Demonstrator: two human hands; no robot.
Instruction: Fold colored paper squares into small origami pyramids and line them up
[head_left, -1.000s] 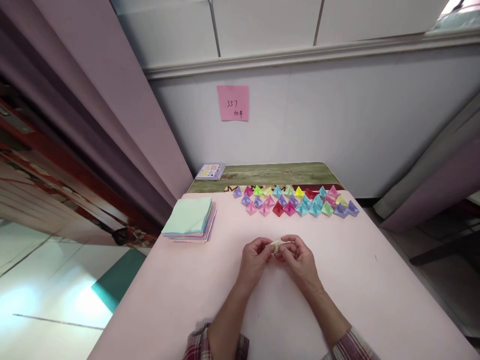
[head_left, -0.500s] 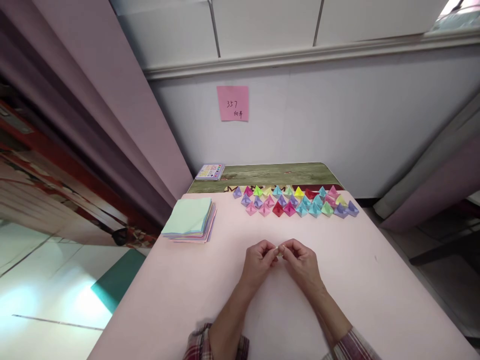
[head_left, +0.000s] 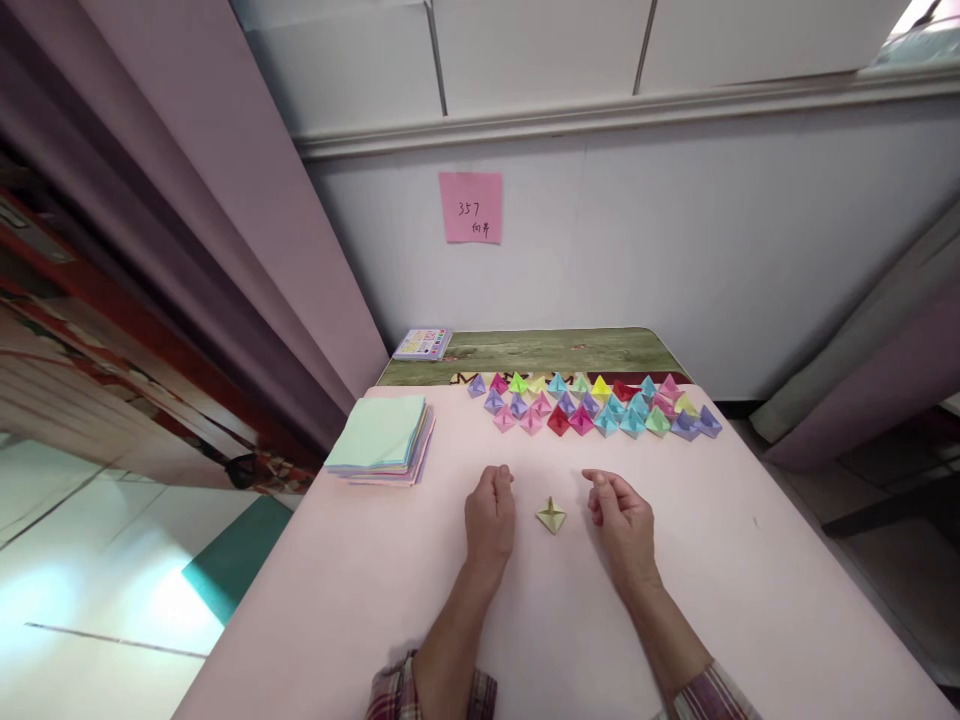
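A small pale yellow-green paper boat [head_left: 551, 516] stands by itself on the pink tabletop, between my two hands and touching neither. To its left, my left hand [head_left: 490, 515] rests with fingers curled and the thumb against the index finger, with nothing visible in it. On the other side is my right hand [head_left: 621, 522], its index finger stretched toward the left and the other fingers loosely bent, holding nothing. Beyond both hands, several folded paper boats [head_left: 581, 419] in many colours stand in rows.
A stack of square coloured paper [head_left: 379, 432], pale green on top, lies at the left. Behind it, a small printed packet [head_left: 422, 344] sits on the green wood-patterned surface [head_left: 555, 350]. A pink note [head_left: 471, 208] hangs on the wall. Curtains [head_left: 315, 250] flank the table.
Both hands have let go of the small folded paper and moved apart, left and right. The paper boat now stands on the table between them. The camera has shifted slightly.
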